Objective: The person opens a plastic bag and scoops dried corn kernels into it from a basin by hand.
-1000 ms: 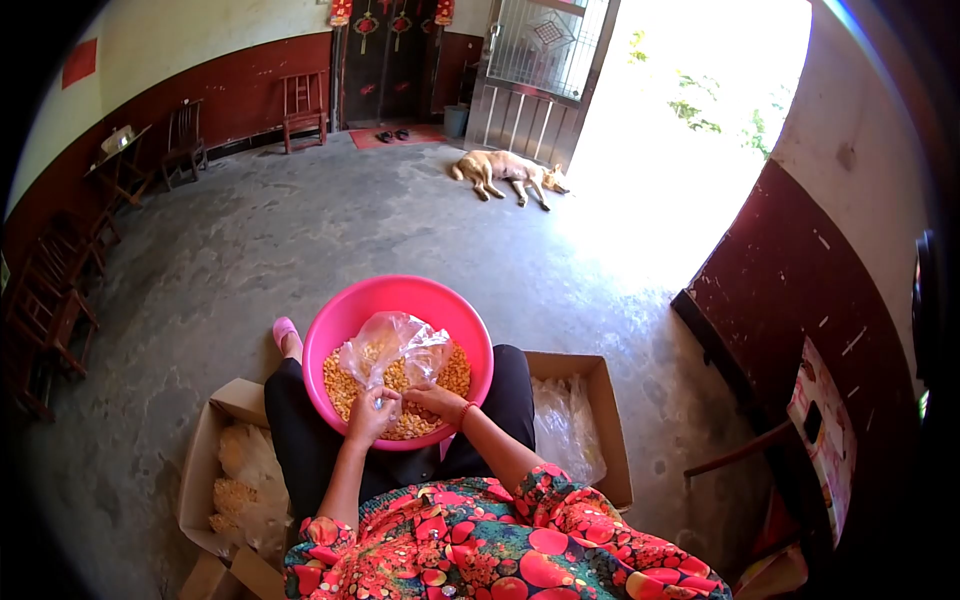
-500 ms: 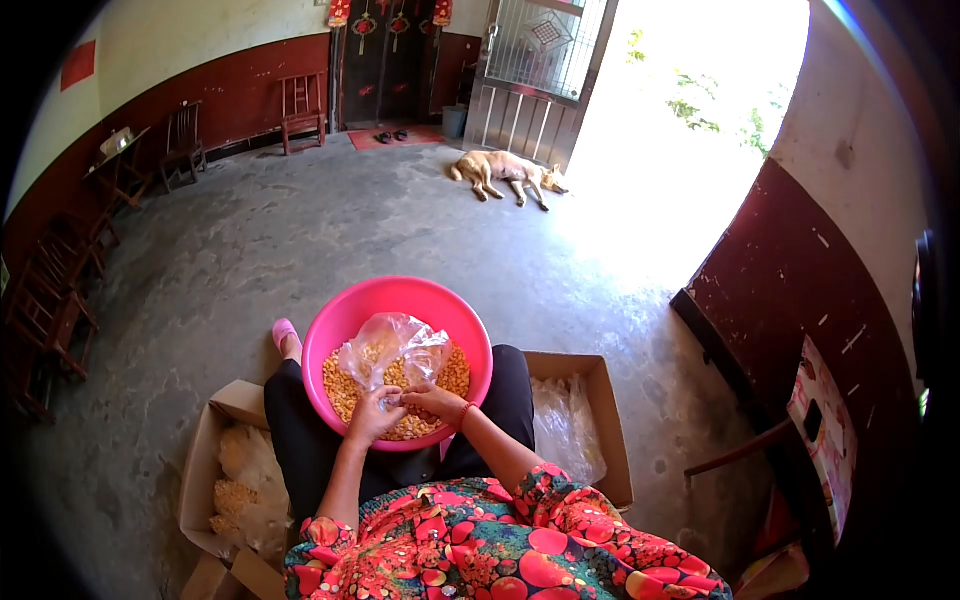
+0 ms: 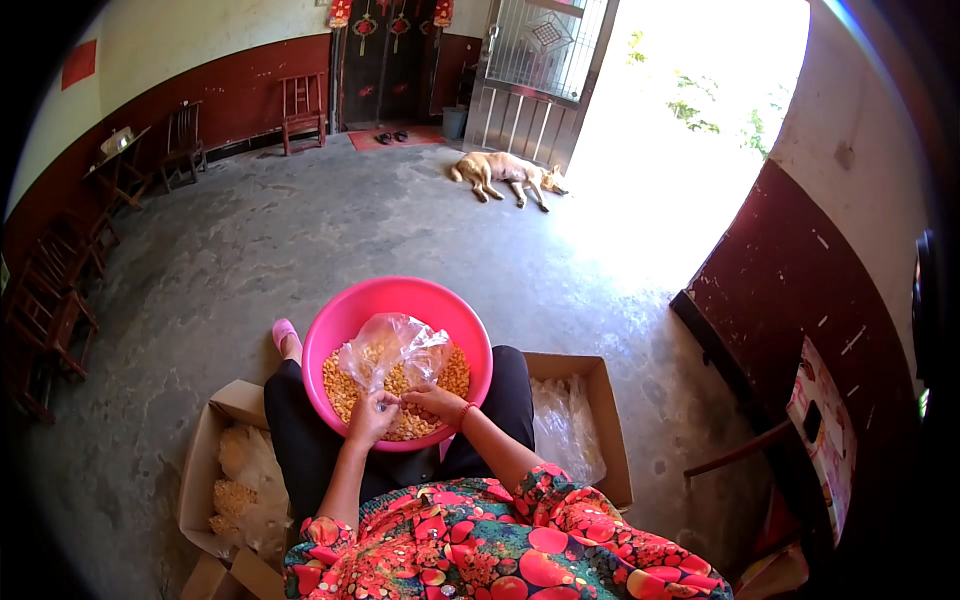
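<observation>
A pink basin (image 3: 469, 313) rests on my lap, with yellow kernels (image 3: 455, 372) covering its bottom. Inside it lies a clear plastic bag (image 3: 395, 343), spread over the kernels toward the far side. My left hand (image 3: 371, 417) is closed on the near end of the bag, fingers pinched together. Just to its right, my right hand (image 3: 436, 401) has its fingertips together close to the left fingertips, over the kernels. What the right fingertips pinch is too small to make out.
A cardboard box (image 3: 198, 480) with filled bags stands at my left; another box (image 3: 612, 440) with clear bags is at my right. A dog (image 3: 510, 172) lies near the open door (image 3: 530, 85). Chairs (image 3: 303, 108) line the wall. A table (image 3: 812, 375) is at right.
My fingers have shifted slightly at the bag's near end; the left and right fingertips met and then moved slightly apart. The basin and boxes have stayed in place.
</observation>
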Available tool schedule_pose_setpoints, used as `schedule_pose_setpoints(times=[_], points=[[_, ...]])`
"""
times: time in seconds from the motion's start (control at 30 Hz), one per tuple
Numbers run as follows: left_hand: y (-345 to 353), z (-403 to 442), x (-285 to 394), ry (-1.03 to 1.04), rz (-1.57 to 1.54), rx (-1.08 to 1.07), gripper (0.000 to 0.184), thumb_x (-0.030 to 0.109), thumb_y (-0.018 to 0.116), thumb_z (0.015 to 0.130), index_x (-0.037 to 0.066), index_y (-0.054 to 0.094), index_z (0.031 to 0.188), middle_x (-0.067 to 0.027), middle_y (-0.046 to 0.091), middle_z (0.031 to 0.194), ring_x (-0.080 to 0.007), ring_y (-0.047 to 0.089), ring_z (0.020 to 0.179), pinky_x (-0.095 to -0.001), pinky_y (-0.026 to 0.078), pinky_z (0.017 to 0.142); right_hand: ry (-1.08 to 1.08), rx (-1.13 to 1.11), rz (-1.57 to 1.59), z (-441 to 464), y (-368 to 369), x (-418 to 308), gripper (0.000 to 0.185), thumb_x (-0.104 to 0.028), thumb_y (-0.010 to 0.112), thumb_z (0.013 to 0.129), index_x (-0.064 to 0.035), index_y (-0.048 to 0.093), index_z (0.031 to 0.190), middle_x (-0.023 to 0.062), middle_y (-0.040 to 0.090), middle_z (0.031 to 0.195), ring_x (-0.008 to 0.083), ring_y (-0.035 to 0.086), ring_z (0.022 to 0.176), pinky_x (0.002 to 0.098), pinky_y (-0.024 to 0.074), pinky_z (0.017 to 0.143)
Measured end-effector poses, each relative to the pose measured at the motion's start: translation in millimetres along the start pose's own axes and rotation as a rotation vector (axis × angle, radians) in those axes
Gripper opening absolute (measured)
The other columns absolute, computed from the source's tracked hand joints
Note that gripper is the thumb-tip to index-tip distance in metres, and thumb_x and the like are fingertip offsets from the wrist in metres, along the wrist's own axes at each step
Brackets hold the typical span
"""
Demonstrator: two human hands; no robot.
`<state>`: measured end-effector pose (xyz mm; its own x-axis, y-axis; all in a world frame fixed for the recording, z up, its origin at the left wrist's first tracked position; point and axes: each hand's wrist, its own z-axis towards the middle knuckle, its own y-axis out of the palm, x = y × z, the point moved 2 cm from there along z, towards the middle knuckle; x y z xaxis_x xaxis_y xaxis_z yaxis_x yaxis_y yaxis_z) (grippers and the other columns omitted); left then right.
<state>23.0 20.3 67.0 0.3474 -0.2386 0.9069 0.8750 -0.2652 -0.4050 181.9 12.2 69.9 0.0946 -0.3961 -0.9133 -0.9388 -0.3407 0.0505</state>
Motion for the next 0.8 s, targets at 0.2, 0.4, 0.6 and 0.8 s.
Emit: schedule_pose_setpoints(times=[0.2, 0.4, 0.6, 0.8], points=[[1.4, 1.7, -5.2, 0.034, -0.030, 0.079, 0.006, 0.007, 0.058, 0.075, 0.001, 0.060, 0.077, -0.0023, 0.057, 0.065, -0.0083, 0.052, 0.055, -0.0242, 0.044, 0.053, 0.035, 0.015, -0.006, 5.1, -2.3, 3.9, 0.021, -0.030, 0.047, 0.083, -0.0105, 0.057, 0.080, -0.0056, 0.038, 0.052, 0.0045, 0.033, 0.037, 0.0201, 0.0243, 0.033], [-6.4, -1.9, 13.3, 0.020, -0.179, 0.226, 0.004, 0.004, 0.057, 0.074, 0.003, 0.058, 0.079, -0.0065, 0.059, 0.069, -0.0123, 0.055, 0.063, -0.0270, 0.045, 0.060, 0.052, 0.080, 0.046, 2.0, 0.1, 0.6, 0.020, -0.028, 0.048, 0.083, -0.0100, 0.056, 0.076, -0.0048, 0.039, 0.051, 0.0046, 0.031, 0.035, 0.0199, 0.0220, 0.033], [-4.3, 1.1, -1.8, 0.114, -0.201, 0.193, 0.006, 0.004, 0.057, 0.076, 0.000, 0.057, 0.081, -0.0077, 0.059, 0.070, -0.0129, 0.056, 0.063, -0.0271, 0.046, 0.058, 0.013, 0.054, 0.153, -6.4, -2.5, -6.2, 0.019, -0.024, 0.048, 0.084, -0.0080, 0.058, 0.085, -0.0006, 0.046, 0.061, 0.0046, 0.036, 0.041, 0.0194, 0.0250, 0.034], [-6.8, 2.0, 9.8, 0.072, -0.064, 0.207, 0.013, 0.008, 0.059, 0.074, 0.002, 0.057, 0.085, -0.0019, 0.055, 0.062, -0.0082, 0.053, 0.055, -0.0229, 0.041, 0.048, 0.094, -0.003, 0.645, 6.4, -19.5, 0.1, 0.015, -0.021, 0.046, 0.085, -0.0073, 0.049, 0.085, -0.0007, 0.041, 0.057, 0.0047, 0.028, 0.037, 0.0180, 0.0206, 0.032]])
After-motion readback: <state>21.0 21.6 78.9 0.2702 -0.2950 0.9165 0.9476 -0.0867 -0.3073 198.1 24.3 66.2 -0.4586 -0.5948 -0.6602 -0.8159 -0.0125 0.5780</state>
